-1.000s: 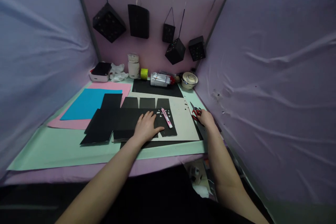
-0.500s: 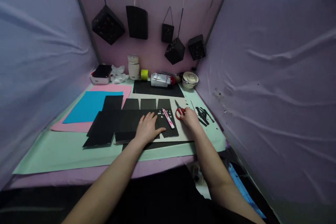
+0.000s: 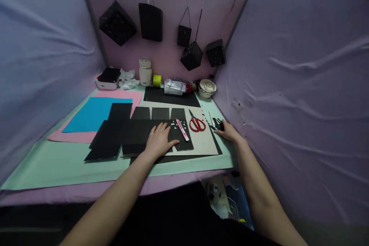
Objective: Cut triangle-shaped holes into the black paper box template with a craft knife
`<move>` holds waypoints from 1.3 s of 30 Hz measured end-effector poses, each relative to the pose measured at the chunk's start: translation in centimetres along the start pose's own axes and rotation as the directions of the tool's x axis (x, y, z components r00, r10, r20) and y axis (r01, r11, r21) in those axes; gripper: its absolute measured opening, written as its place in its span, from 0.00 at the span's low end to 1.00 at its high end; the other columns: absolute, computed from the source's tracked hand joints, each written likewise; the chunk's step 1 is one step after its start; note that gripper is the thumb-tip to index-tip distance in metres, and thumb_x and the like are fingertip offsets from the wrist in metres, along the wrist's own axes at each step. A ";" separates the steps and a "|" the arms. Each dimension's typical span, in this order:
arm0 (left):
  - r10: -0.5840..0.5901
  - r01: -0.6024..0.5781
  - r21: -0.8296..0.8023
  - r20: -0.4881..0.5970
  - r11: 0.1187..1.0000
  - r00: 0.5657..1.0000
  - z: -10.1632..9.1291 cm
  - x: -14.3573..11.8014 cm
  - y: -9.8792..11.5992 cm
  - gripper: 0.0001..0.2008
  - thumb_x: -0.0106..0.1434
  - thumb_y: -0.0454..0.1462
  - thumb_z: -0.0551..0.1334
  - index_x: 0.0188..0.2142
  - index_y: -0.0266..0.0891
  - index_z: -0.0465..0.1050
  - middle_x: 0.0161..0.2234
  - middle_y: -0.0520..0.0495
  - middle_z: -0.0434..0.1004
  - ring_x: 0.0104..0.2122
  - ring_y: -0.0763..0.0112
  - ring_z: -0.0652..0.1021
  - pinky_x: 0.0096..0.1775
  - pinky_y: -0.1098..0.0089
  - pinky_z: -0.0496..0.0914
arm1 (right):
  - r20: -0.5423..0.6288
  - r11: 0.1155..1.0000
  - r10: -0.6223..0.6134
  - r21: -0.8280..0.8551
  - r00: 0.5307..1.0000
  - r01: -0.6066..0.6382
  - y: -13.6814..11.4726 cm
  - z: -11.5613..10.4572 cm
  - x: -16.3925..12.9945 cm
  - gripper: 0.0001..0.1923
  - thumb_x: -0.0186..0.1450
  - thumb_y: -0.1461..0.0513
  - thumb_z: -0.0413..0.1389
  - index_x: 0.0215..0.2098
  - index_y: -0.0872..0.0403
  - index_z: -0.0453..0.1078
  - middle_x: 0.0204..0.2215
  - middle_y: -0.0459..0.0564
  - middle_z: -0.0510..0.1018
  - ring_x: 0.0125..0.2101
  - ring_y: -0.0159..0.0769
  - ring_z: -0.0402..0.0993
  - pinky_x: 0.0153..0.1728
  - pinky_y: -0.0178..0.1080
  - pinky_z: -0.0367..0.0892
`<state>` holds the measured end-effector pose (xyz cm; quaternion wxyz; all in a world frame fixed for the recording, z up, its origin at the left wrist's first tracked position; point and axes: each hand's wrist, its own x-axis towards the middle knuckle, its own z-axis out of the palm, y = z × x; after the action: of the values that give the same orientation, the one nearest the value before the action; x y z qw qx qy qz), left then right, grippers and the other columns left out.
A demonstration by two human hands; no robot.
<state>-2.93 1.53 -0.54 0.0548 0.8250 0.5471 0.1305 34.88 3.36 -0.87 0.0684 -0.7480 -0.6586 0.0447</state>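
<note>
right hand (image 3: 229, 132) grip is lying slack and empty, fingers touching black paper scraps (image 3: 217, 124) at worktop (image 3: 72, 161) edge | scissors (image 3: 196, 123), gripped half a second ago, are now lying released on grey board (image 3: 206, 142) | left hand (image 3: 158, 141) is pressing flat, open, on black card (image 3: 127, 132) | pink knife (image 3: 182, 130) is sitting just beside it

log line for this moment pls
left hand flat on black paper | right hand at paper scraps | scissors on board
</note>
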 end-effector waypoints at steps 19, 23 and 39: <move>0.010 -0.010 -0.016 -0.014 1.000 1.000 -0.1 -0.2 0.2 0.32 0.63 0.53 0.60 0.59 0.34 0.66 0.64 0.36 0.61 0.65 0.51 0.59 0.63 0.51 0.53 | -0.011 0.942 0.317 -0.111 0.948 -0.316 -3.3 0.0 1.7 0.16 0.64 0.66 0.52 0.49 0.65 0.70 0.45 0.69 0.76 0.47 0.48 0.74 0.45 0.39 0.64; 0.009 -0.010 -0.036 -0.017 0.999 1.000 0.0 -0.2 0.2 0.32 0.63 0.53 0.60 0.59 0.34 0.67 0.64 0.36 0.61 0.65 0.50 0.59 0.63 0.51 0.52 | -0.026 0.932 0.362 -0.014 0.932 -0.362 -3.2 0.3 1.3 0.15 0.63 0.71 0.50 0.46 0.66 0.71 0.45 0.71 0.76 0.48 0.48 0.74 0.48 0.40 0.64; 0.002 -0.010 -0.042 -0.183 0.999 0.983 -2.9 -0.6 2.0 0.27 0.63 0.44 0.63 0.59 0.36 0.66 0.65 0.34 0.58 0.66 0.48 0.55 0.64 0.46 0.46 | 0.044 0.327 0.440 0.922 0.897 -0.206 -3.8 -6.5 3.8 0.10 0.61 0.70 0.50 0.25 0.53 0.55 0.20 0.41 0.63 0.20 0.26 0.63 0.23 0.29 0.67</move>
<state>-2.17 0.05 2.59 0.0213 0.8098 0.5444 0.2176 32.68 7.30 6.22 0.5245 -0.7032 -0.3505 0.3281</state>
